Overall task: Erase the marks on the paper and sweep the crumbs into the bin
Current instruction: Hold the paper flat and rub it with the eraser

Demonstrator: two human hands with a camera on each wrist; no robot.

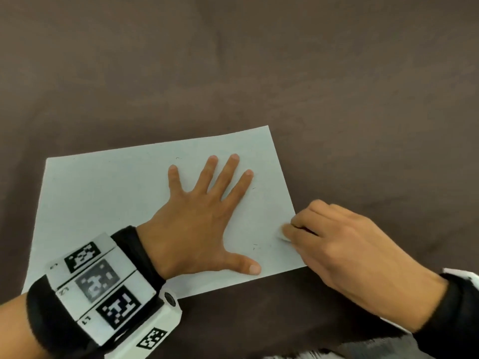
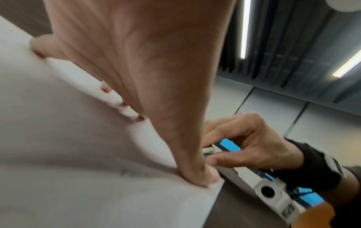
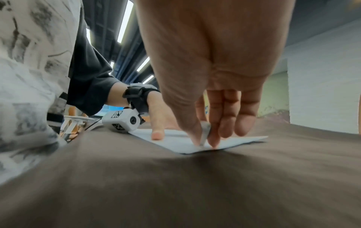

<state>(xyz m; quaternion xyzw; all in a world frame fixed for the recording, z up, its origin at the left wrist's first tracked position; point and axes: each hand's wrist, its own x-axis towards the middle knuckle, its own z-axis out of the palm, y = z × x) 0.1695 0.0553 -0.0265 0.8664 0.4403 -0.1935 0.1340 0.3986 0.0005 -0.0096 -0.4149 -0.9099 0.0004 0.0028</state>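
Paper (image 1: 124,203), thin, light and easily creased, is being pinned flat at desk (image 1: 259,73) centre by the spread, released left hand (image 1: 197,224); a small eraser (image 1: 281,235) is being pinched by the right hand (image 1: 357,257) fingers (image 3: 213,135) at the sheet's 4 o'clock edge.

Left hand (image 1: 197,224) down flat, palm pressed, all five fingers spread wide and straight, thumb stretched off toward the right side; a black strap and white marker block ride that wrist. Right hand (image 1: 344,250) comes in low from the right, knuckles up, fingers curled tight, thumb and fingertips (image 3: 213,138) pinching a small white piece at their tips, black strap on that wrist too
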